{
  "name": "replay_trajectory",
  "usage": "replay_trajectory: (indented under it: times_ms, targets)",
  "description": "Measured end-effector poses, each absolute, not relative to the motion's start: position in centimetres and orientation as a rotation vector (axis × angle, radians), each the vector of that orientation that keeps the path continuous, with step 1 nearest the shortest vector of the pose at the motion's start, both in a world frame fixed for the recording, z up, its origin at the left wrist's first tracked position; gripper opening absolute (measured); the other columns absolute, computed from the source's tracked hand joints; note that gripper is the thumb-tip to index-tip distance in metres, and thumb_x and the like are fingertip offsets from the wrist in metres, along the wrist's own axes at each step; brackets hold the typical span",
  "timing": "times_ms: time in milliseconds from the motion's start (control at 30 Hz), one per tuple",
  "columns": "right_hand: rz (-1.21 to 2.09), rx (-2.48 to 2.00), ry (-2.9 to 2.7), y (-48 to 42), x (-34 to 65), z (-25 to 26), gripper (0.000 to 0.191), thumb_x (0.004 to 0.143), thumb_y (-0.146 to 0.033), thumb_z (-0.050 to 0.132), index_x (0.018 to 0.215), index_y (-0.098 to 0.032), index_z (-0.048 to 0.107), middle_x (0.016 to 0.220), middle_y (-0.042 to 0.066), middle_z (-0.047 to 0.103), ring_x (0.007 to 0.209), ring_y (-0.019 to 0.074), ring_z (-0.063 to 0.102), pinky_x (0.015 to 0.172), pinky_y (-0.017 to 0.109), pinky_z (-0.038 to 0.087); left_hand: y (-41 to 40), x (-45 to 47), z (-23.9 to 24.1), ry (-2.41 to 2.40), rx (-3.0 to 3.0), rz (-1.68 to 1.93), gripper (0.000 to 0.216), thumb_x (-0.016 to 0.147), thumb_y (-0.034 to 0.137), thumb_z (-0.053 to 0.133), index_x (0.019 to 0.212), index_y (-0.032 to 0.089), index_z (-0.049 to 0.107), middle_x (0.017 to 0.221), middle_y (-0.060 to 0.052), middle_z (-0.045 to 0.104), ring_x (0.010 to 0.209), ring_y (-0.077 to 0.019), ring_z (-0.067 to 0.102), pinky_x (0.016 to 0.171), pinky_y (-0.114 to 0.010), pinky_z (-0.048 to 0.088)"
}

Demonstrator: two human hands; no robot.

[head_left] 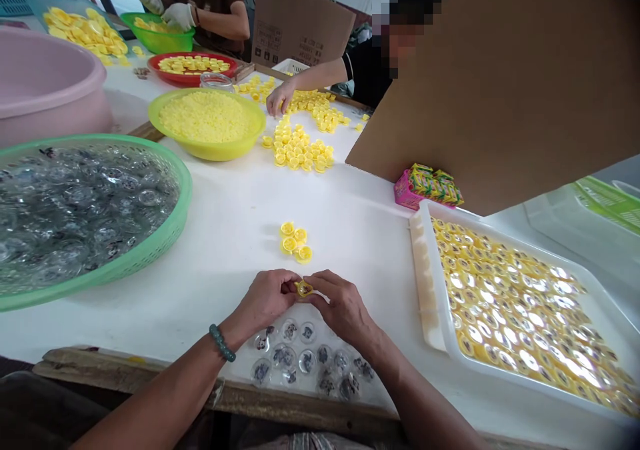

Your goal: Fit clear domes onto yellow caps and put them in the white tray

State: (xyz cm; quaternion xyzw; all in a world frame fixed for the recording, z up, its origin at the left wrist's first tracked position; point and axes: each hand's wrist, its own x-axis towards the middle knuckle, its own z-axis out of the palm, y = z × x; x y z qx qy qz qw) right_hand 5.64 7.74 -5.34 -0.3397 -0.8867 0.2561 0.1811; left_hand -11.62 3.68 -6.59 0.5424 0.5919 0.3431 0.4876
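Note:
Between my left hand (267, 297) and my right hand (340, 300) is a small round yellow cup with a clear cap (304, 289), pinched by the fingertips of both. My left wrist wears a green bead bracelet (221, 342). Just beyond the hands sits a little group of yellow cups (296, 242). Below my hands, near the table's front edge, lie several clear plastic domes (306, 361) with dark printed figures inside. Whether the cap is fully seated on the cup is too small to tell.
At left stands a green basket (175, 237) of clear domes, with a yellow bowl (210, 150) of pale bits behind. A white tray (425, 290) of capped pieces is at right, near a pink box (407, 193) and cardboard (500, 83). Two people work across the table.

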Motion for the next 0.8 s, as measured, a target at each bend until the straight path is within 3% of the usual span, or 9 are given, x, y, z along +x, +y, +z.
replay_trajectory:
  times_ms: [200,500,800]
  targets:
    - [0.616,-0.967,-2.583,7.5,5.8,-5.7,0.026,0.085,-0.014,0.054,0.11,-0.019,0.058,0.097,0.007,0.064,0.089,0.0172,0.06,0.078,0.027,0.049,3.7,-11.6,-6.7,1.485,1.333,0.823,0.027,0.068,0.015,0.053,0.088,0.021,0.069,0.072,0.001,0.068,0.065,-0.0156,0.06,0.06,-0.024,0.045]
    - [0.624,-0.947,-2.601,7.3,5.9,-5.8,0.032,0.09,-0.015,0.044,0.122,-0.017,0.05,0.101,0.01,0.063,0.092,0.0197,0.059,0.078,0.031,0.05,3.9,-11.4,-6.6,1.48,1.353,0.831,0.019,0.067,0.014,0.053,0.077,0.021,0.068,0.071,0.002,0.068,0.064,-0.0145,0.06,0.058,-0.022,0.043]
    - [0.384,-1.017,-2.722,6.5,5.6,-6.2,0.035,0.091,-0.011,0.04,0.125,-0.013,0.046,0.098,0.012,0.06,0.089,0.0213,0.056,0.076,0.032,0.049,3.8,-11.4,-6.8,1.552,1.452,0.816,0.019,0.071,0.016,0.051,0.077,0.021,0.069,0.076,0.0,0.069,0.067,-0.0143,0.059,0.061,-0.023,0.042]
